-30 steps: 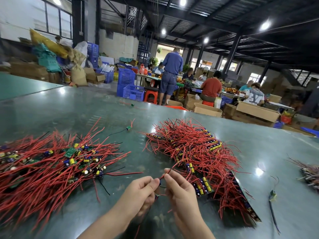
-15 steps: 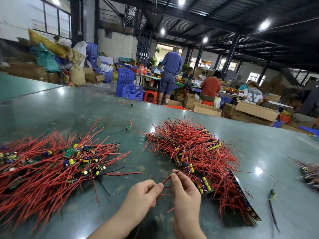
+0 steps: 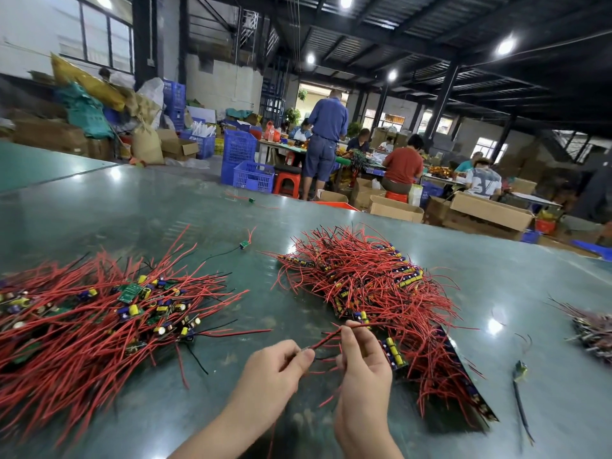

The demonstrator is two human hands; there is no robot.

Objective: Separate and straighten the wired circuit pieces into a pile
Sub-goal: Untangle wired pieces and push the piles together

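Both hands were on one thin red insulated wire [image 3: 326, 339] just in front of the tangled heap of red-wired circuit boards [image 3: 367, 293] — the left hand [image 3: 275, 369] pinched its near end between thumb and fingertip, the right hand [image 3: 362, 362] gripped it further along, where it ran back into that heap. Which board the wire belonged to could not be told.

By the look of it, the job was well under way but far from over: left of the heap lay a wide spread pile of red wires with green boards and yellow-capped cylinders [image 3: 99, 313], leads running roughly straight, while the heap itself remained thick and knotted.

The wires looked thin, springy and glossy; the dark green worktop [image 3: 132, 213] was smooth and shiny — ceiling lamps glared off it.
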